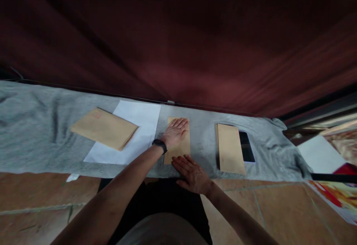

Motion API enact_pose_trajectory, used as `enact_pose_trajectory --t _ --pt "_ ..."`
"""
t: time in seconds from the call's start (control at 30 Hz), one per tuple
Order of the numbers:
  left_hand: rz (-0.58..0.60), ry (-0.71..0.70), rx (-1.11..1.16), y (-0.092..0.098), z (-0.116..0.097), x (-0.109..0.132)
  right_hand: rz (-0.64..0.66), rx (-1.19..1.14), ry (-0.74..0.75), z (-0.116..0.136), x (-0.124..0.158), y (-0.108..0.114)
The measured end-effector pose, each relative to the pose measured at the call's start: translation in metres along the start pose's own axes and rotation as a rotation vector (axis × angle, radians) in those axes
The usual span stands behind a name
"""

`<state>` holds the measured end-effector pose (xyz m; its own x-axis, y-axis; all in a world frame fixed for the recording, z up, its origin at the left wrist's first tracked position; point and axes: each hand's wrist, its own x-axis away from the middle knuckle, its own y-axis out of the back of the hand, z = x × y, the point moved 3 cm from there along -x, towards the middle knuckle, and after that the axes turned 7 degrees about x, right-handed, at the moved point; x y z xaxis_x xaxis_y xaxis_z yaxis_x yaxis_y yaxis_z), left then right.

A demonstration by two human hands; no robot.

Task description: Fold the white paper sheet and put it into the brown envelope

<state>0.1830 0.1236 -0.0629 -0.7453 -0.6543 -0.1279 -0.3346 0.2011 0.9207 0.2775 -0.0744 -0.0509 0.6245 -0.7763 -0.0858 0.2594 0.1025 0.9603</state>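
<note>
A brown paper envelope (178,151) lies flat on the grey cloth in front of me, its length pointing away from my body. My left hand (176,131), with a black band on the wrist, rests flat on its upper part, fingers stretched out. At its near end, my right hand (192,174) lies with the fingertips on the lower edge, fingers extended and palm down. Neither hand grips anything. Part of the envelope is hidden under the hands.
To the left, a stack of brown envelopes (104,128) overlaps white paper sheets (139,115). On the right, more brown envelopes (231,150) partly cover a dark-screened device (247,147). Grey cloth (203,137) covers the narrow surface, with a dark red panel (181,70) behind it.
</note>
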Motion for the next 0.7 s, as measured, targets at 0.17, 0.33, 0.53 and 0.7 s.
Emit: enact_pose_trajectory --t 0.17,0.33,0.53,0.7 --pt "0.018 -0.058 0.009 -0.004 -0.006 0.013 -0.059 -0.036 0.006 0.000 0.003 -0.003" --pt "0.052 -0.137 0.037 -0.005 -0.023 0.048 -0.181 -0.087 0.009 -0.001 0.007 -0.006" --pt "0.056 -0.172 0.097 -0.003 -0.048 0.093 -0.251 -0.157 -0.056 0.000 0.011 -0.004" --pt "0.066 -0.182 0.074 0.002 -0.066 0.128 -0.346 -0.215 -0.281 0.007 0.023 -0.012"
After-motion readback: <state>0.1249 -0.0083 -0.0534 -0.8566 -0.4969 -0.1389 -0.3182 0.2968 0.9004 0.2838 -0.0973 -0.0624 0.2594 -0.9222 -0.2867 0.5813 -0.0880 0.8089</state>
